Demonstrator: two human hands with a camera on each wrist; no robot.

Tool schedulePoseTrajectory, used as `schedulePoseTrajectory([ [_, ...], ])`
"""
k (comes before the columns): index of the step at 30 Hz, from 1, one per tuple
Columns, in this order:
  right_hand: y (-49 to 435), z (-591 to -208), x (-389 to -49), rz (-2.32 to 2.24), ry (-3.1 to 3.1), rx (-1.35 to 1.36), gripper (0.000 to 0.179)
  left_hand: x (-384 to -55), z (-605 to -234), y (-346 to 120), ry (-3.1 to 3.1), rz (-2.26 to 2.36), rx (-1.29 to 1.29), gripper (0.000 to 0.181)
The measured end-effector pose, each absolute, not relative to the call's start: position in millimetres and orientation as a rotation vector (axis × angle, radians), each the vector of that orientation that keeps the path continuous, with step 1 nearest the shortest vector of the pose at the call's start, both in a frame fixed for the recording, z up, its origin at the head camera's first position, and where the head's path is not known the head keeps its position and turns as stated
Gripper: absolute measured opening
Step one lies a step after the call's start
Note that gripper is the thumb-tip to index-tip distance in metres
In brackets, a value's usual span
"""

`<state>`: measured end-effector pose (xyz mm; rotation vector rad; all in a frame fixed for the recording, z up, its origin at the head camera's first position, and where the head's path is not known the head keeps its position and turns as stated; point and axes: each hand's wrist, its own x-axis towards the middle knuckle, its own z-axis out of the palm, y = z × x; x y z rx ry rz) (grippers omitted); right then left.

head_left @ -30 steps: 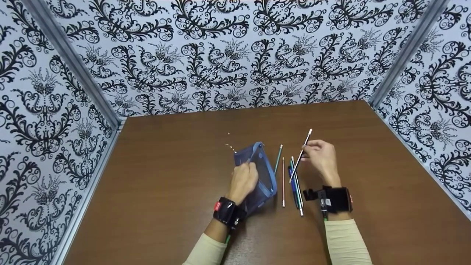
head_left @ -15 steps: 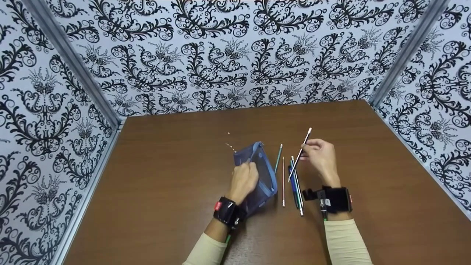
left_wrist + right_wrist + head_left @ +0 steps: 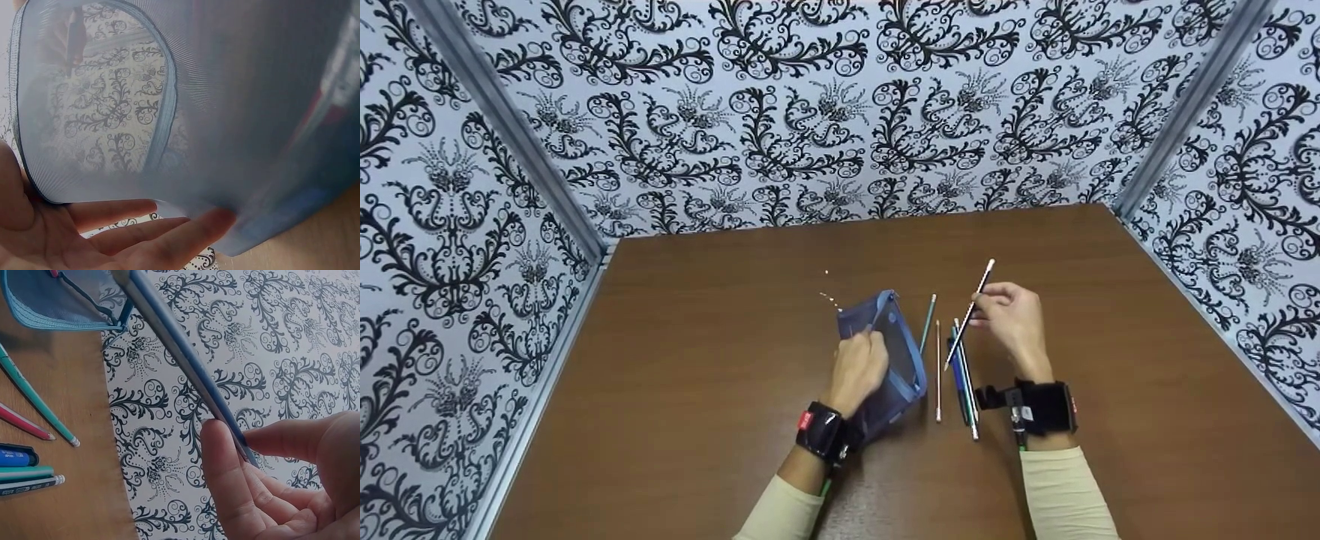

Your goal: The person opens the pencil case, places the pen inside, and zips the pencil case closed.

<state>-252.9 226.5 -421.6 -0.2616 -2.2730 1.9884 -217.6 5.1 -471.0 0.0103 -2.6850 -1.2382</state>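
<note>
A blue mesh pencil case [image 3: 906, 394] stands unzipped on the table, its mouth facing right. My left hand [image 3: 859, 371] grips its far side by the rim; in the left wrist view the see-through mesh [image 3: 236, 112] fills most of the frame above the fingers. Between thumb and fingertips my right hand [image 3: 1014, 319] pinches a dark-and-white pencil [image 3: 984, 279], held slanted with its point down and to the left. That pencil [image 3: 180, 354] shows close up in the right wrist view. Below it lie a blue marker [image 3: 958, 373] and green and black pencils side by side.
A green pencil [image 3: 928, 322] and a red pencil [image 3: 938, 382] lie between the case and the marker group. A small beaded string [image 3: 830, 300] trails from the case's far corner. Patterned walls [image 3: 810, 112] enclose the brown table [image 3: 697, 337].
My right hand has shifted slightly left with the pencil, whose lower tip has moved left toward the case. My left hand and the case have hardly moved.
</note>
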Motion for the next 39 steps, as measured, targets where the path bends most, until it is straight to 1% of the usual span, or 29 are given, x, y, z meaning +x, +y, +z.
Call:
schedulePoseTrajectory([
  [10, 223.0, -421.3, -250.1, 2.007, -2.226, -0.204, 0.028, -216.2, -471.1, 7.5, -2.652, -1.204, -0.006, 0.042],
  [27, 214.8, -426.0, -252.3, 2.036, -2.223, -0.224, 0.031, -213.7, -471.9, 6.3, -2.667, -1.261, -0.011, 0.042],
  [39, 211.9, -427.1, -252.0, 1.976, -2.218, -0.192, 0.026, -214.1, -471.2, 7.6, -2.677, -1.22, -0.023, 0.044],
])
